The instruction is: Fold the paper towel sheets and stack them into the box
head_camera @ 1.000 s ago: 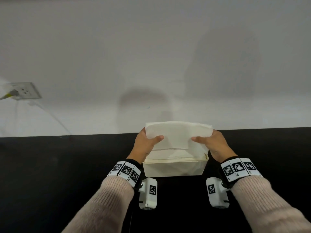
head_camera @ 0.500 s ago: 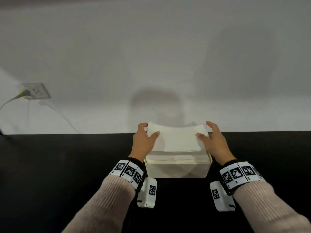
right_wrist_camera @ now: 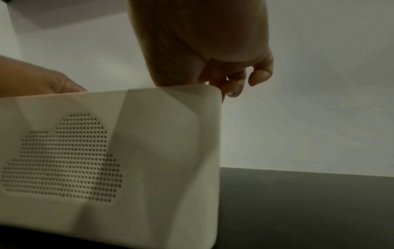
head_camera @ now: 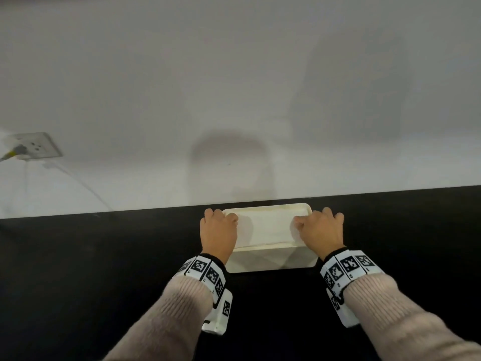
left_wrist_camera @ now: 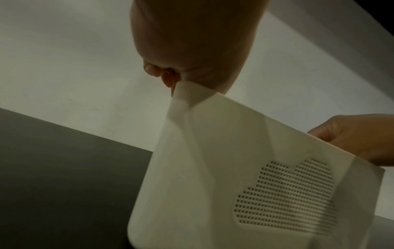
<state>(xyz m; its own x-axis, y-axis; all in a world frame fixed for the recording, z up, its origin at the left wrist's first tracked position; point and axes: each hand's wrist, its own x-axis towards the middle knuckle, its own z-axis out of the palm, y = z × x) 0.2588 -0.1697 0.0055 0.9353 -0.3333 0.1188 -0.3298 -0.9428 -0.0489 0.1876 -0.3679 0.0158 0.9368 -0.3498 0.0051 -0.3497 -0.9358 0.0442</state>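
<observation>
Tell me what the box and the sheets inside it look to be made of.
Box: apparently matte cream plastic, judging by its moulded facets, rounded corners and a panel of tiny regular holes. Paper towel sheets: soft white paper, flat and folded, with a faint crease; their texture is too fine to make out.

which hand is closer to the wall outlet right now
Left. The left hand rests at the box's left end, on the side toward the wall outlet. The right hand sits at the box's right end, farther from it.
</observation>
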